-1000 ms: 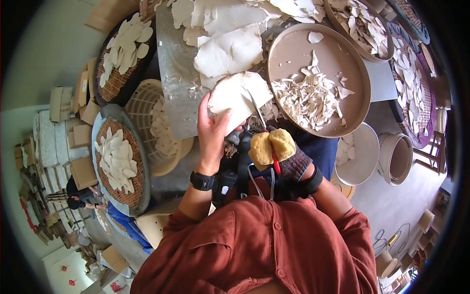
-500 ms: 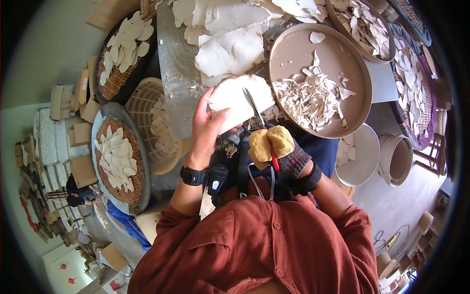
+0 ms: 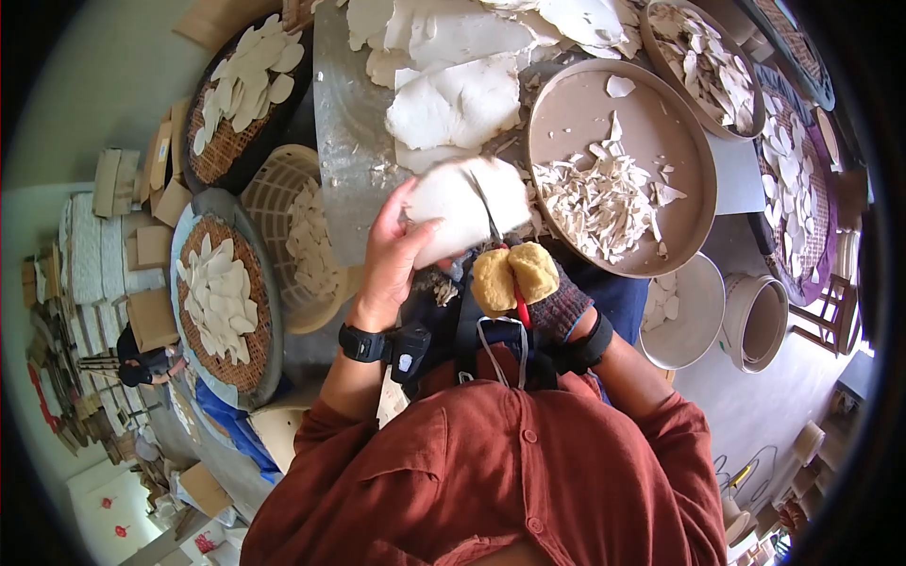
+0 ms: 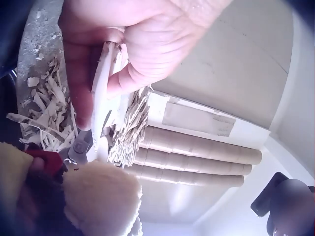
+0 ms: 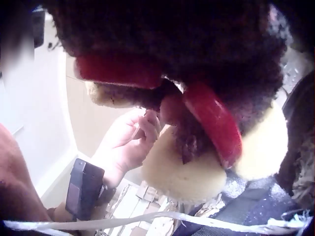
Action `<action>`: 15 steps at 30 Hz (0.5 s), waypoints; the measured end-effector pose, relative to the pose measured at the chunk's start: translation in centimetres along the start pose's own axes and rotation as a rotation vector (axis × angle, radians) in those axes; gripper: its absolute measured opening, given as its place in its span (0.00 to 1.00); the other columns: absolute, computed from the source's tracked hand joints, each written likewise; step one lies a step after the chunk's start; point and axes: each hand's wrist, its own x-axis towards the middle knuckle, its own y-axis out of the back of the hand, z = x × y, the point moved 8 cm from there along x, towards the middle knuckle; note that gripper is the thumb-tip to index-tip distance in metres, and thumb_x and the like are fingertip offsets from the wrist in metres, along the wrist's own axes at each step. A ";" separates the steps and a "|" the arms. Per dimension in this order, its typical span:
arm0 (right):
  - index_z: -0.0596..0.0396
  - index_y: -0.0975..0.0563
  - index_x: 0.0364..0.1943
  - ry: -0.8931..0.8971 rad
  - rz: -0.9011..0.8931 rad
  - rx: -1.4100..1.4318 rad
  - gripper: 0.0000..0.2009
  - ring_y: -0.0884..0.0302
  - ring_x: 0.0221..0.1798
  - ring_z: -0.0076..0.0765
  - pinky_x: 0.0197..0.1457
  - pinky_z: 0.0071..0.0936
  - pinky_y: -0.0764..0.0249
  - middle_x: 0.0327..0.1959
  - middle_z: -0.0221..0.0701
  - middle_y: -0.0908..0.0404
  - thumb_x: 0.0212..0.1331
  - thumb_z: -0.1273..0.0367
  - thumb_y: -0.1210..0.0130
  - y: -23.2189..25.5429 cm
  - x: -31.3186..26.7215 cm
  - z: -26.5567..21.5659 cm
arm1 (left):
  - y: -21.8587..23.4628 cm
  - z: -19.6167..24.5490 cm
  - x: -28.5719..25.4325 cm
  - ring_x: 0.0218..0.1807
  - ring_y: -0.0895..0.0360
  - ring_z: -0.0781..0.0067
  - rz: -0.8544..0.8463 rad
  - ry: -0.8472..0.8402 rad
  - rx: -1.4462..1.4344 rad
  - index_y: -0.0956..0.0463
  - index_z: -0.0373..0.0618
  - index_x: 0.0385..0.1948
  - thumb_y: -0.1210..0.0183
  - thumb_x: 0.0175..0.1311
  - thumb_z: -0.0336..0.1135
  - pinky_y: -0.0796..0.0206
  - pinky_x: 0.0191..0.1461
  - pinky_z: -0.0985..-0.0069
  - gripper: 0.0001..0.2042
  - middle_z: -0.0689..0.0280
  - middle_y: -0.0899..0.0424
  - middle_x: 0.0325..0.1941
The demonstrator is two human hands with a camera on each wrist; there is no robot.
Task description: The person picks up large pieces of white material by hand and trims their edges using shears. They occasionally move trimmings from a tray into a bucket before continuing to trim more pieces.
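Note:
My bare left hand point(image 3: 385, 247) grips a flat white slab point(image 3: 444, 212) with a rough brownish edge, thumb on one face and fingers behind. In the left wrist view the slab point(image 4: 100, 81) is seen edge-on. My right hand point(image 3: 563, 309), in a dark knitted glove, holds scissors point(image 3: 487, 206). Their blades lie across the slab's right part in the head view, pointing away from me. Red handles point(image 5: 216, 125) of the scissors show in the right wrist view, wrapped with yellow foam pads point(image 3: 533, 274). The foam hides part of the right fingers.
More white slabs point(image 3: 453, 104) lie on the metal table point(image 3: 340, 179) ahead. To the right, a round tray point(image 3: 689, 179) holds white offcuts, with a white bucket point(image 3: 703, 325) below. A plastic basket point(image 3: 274, 184) and a woven tray point(image 3: 247, 373) of slices stand left.
The slab has shifted slightly left relative to the table and is blurred by motion. Both hands have moved a little left with slab and scissors; the head view has shifted slightly.

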 end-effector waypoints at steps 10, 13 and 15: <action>0.56 0.23 0.40 0.168 0.062 -0.912 0.10 0.22 0.44 0.31 0.46 0.29 0.28 0.37 0.30 0.19 0.61 0.67 0.52 1.0 -0.5 -1.3 | -0.2 -1.0 -0.6 0.36 0.20 0.68 -0.030 0.077 0.031 0.47 0.41 0.63 0.44 0.56 0.24 0.25 0.27 0.79 0.32 0.57 0.25 0.49; 0.59 0.25 0.40 0.227 0.057 -0.774 0.10 0.23 0.44 0.31 0.48 0.29 0.28 0.38 0.34 0.20 0.61 0.68 0.52 1.9 -0.5 -0.4 | 0.1 -0.6 -0.5 0.37 0.20 0.69 -0.112 0.118 0.123 0.47 0.42 0.63 0.43 0.55 0.24 0.25 0.27 0.79 0.32 0.58 0.24 0.47; 0.65 0.25 0.36 0.092 0.084 0.355 0.09 0.21 0.40 0.32 0.43 0.29 0.26 0.36 0.40 0.20 0.60 0.71 0.53 1.2 -0.8 1.0 | -0.3 -0.4 -0.8 0.39 0.21 0.70 -0.193 0.163 0.174 0.48 0.43 0.64 0.42 0.54 0.25 0.26 0.28 0.79 0.33 0.58 0.23 0.45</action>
